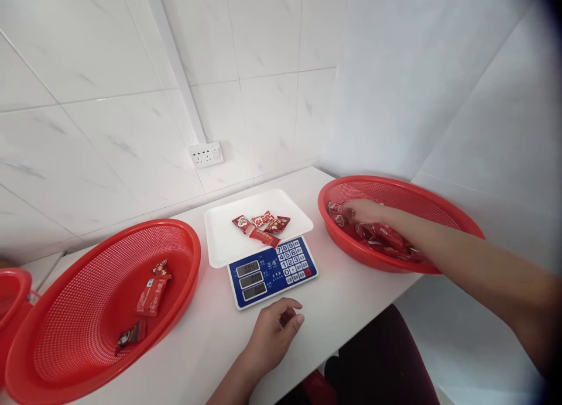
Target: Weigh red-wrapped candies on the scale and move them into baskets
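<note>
My right hand reaches into the right red basket and rests palm down on a heap of red wrapped candies; its fingers curl onto the packets, and whether it grips one is hidden. My left hand lies on the white counter just in front of the blue electronic scale, fingers loosely curled with nothing in them. Several red candy packets lie on the scale's white tray.
A large red basket at the left holds three candy packets. Another red basket's rim shows at the far left edge. A wall socket sits on the tiled wall. The counter edge runs near my dark-clothed lap.
</note>
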`<state>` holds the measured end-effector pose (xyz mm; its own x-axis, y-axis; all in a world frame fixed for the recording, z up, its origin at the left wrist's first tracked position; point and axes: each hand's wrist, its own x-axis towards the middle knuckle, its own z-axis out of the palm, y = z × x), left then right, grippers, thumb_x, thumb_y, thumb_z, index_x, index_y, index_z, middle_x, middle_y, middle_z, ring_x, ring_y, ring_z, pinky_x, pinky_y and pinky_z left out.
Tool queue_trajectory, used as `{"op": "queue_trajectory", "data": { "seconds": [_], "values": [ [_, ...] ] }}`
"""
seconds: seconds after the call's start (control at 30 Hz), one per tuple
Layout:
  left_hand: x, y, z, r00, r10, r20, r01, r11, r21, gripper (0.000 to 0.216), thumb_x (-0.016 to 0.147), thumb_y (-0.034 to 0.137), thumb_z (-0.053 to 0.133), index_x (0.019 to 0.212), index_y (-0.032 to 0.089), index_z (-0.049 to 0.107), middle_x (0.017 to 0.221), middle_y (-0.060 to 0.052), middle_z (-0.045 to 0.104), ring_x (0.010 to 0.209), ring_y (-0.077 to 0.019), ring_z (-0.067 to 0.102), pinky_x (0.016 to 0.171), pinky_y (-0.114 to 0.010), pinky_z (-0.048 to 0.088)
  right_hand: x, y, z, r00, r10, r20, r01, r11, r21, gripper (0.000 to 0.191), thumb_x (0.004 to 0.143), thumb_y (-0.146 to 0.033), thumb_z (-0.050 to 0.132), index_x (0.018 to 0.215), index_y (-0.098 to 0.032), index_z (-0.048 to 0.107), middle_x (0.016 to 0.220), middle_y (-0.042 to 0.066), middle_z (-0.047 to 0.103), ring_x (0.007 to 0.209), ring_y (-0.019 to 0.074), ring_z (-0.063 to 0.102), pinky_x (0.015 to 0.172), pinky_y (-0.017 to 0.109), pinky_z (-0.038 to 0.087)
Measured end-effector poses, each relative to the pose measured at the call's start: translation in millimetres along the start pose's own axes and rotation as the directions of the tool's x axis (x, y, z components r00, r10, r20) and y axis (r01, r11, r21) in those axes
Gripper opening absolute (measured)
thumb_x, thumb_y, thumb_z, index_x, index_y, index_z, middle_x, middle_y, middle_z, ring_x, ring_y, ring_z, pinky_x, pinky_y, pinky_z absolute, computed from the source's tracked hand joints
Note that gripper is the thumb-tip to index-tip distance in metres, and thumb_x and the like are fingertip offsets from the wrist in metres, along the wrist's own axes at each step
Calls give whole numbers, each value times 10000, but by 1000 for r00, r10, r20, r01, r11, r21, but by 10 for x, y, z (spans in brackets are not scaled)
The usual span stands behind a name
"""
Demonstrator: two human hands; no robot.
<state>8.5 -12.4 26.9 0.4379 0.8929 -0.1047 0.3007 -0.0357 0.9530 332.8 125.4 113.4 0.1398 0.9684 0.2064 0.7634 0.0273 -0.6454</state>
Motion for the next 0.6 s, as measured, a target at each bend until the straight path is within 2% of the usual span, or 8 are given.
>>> {"op": "queue_trajectory", "data": {
  "seconds": [0.07,0.13,0.27,0.4,0.5,0.6],
  "values": [
    [1,9,0,1000,-3,6,3,1000,-4,320,828,448,539,983,186,640,769,-27,594,704,-151,516,647,-262,420,13,-19,-152,993,10,115,-13,999,31,58,672,-104,606,666,-110,663,657,-2,669,608,66,599,593,165,400],
    [4,15,1,1000,-9,13,9,1000,-4,313,834,438,532,988,186,637,777,-27,593,712,-152,513,658,-265,417,-1,-26,-276,985,31,169,-42,997,67,108,705,-162,594,765,-112,668,748,16,680,668,72,606,627,169,415],
    [2,15,9,1000,-16,25,16,1000,0,305,841,426,524,994,186,633,783,-25,585,721,-152,509,664,-266,410,-66,-13,-396,979,82,188,-113,980,161,190,787,-251,531,892,-120,621,903,55,661,730,80,609,674,194,443],
    [1,2,14,999,-21,28,22,999,-31,324,834,454,542,983,180,631,778,-21,573,718,-146,504,662,-267,407,-86,-40,-466,976,130,178,-172,954,245,175,801,-270,545,915,-142,578,954,54,626,692,71,591,608,193,439],
    [9,-12,13,999,-29,39,35,989,-144,386,808,509,581,974,163,620,754,-14,551,705,-136,508,667,-271,413,-145,-162,-490,974,157,165,-216,871,442,144,787,-244,596,902,-166,560,897,17,616,689,62,582,605,188,438],
    [3,-7,9,996,-30,87,61,922,-382,470,751,542,649,1007,153,585,751,-14,551,706,-137,556,688,-292,456,-359,-355,-358,969,114,218,-228,750,620,209,720,-251,697,862,-197,554,861,-3,619,722,91,601,657,220,480]
  ]
}}
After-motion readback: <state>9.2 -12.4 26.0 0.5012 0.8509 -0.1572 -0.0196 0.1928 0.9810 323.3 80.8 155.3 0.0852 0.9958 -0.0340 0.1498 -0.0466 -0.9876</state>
